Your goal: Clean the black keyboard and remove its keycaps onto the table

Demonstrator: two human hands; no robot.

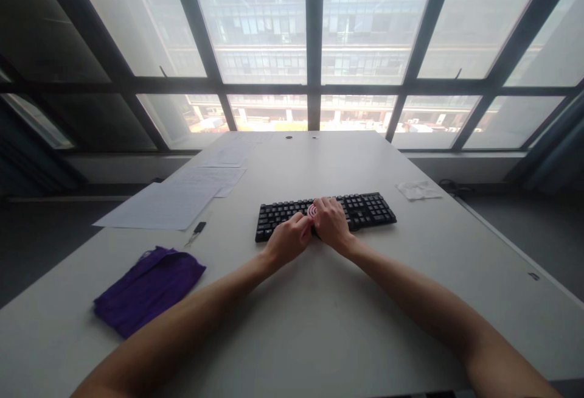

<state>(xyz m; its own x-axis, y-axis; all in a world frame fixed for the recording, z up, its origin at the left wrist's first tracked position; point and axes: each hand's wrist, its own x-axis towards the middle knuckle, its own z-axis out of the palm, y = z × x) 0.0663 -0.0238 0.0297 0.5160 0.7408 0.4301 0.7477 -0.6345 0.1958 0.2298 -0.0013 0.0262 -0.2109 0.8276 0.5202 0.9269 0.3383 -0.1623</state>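
Observation:
A black keyboard [370, 208] lies on the white table in front of me, slightly angled. Over its middle, my two hands meet. A small round thing with pink-red and white rings [312, 210] shows between them; its exact kind is not clear. My right hand [332, 220] has its fingers curled around the right side of it. From the left, my left hand [290, 238] pinches at its lower edge with thumb and fingers closed. Both hands cover part of the keys beneath.
A folded purple cloth bag [148, 288] lies at the left, near my left forearm. Beyond it are a small black-ended tool [197, 231] and several white paper sheets [159, 206]. A crumpled white tissue [418, 190] is at the right. Large windows stand behind the table [319, 167].

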